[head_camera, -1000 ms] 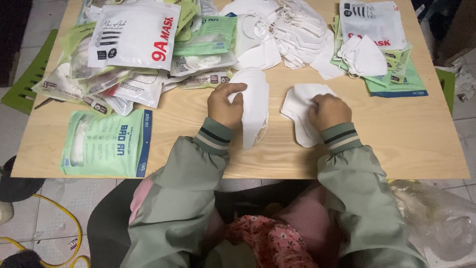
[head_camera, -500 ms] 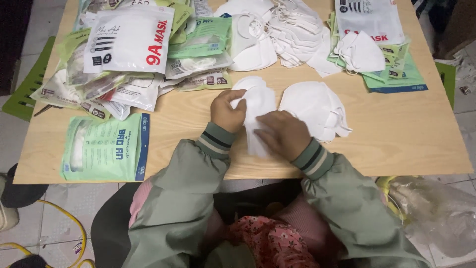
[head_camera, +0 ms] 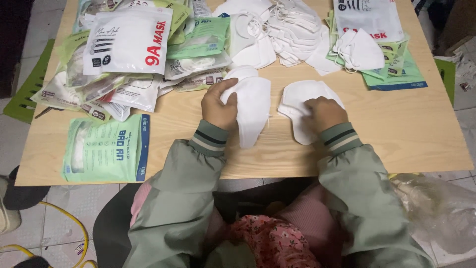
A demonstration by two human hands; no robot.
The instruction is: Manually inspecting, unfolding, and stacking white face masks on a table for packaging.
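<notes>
My left hand grips the left edge of a folded white face mask stack lying on the wooden table. My right hand rests with curled fingers on a second small pile of white masks just to the right. Both sleeves are pale green with striped cuffs.
A heap of loose white masks lies at the table's back middle. Sealed mask packets are piled at the back left, with a green packet near the front left edge. More packets and a mask sit back right. A clear plastic bag lies on the floor right.
My right hand moved from the left mask stack back to the right pile. The left hand stayed on its mask.
</notes>
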